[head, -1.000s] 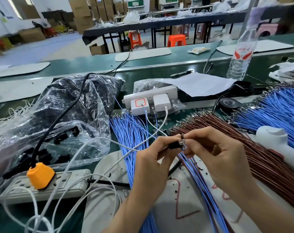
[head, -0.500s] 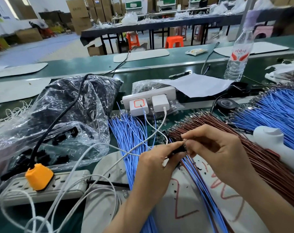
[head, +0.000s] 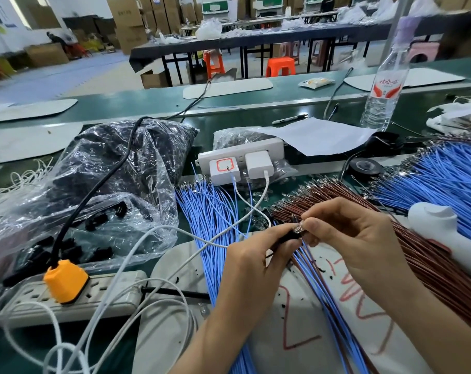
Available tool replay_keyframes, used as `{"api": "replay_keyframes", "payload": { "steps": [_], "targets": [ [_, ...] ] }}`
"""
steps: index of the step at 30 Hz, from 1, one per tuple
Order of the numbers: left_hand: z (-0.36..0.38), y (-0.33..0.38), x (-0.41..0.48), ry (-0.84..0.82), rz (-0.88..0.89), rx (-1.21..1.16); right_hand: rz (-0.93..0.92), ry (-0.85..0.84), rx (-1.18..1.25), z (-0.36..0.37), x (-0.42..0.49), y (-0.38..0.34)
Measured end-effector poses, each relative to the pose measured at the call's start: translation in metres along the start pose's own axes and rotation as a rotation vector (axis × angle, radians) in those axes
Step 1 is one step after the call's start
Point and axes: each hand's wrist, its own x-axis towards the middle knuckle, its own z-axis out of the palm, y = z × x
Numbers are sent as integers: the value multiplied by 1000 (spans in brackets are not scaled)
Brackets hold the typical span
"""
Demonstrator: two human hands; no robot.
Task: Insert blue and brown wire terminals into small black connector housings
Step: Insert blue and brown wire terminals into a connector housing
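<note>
Left hand (head: 252, 259) pinches black connector housing (head: 287, 238); right hand (head: 358, 238) pinches wire terminal (head: 298, 227) at housing mouth, wires (head: 323, 292) trailing below grip. Insertion step in hand, judged; next calls for straight push till seated

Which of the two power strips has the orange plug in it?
The near-left power strip holds the orange plug; the farther strip, behind the blue wires, carries two white chargers.

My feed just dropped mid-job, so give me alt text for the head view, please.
The left hand pinches a small black connector housing while the right hand pinches a wire terminal at its opening. Blue wires and brown wires lie fanned out on the green bench beyond.
</note>
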Motion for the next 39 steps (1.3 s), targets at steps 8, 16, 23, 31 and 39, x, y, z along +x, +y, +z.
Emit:
{"api": "replay_keyframes", "payload": {
  "steps": [8, 16, 23, 31, 39],
  "targets": [
    [-1, 3, 0, -8, -7, -31, -19, 14, -99, -2, -1, -1],
    [1, 2, -2, -23, 52, 53, -53, -18, -245, 1, -3, 0],
    [0, 1, -1, -8, 39, 70, 153, -118, -4, -5, 3, 0],
    [0, 2, 0, -29, 21, 85, 359, -179, 237, -12, 8, 8],
    [-1, 3, 2, -42, 42, 116, 275, -222, 92, -14, 7, 9]
  ]
}}
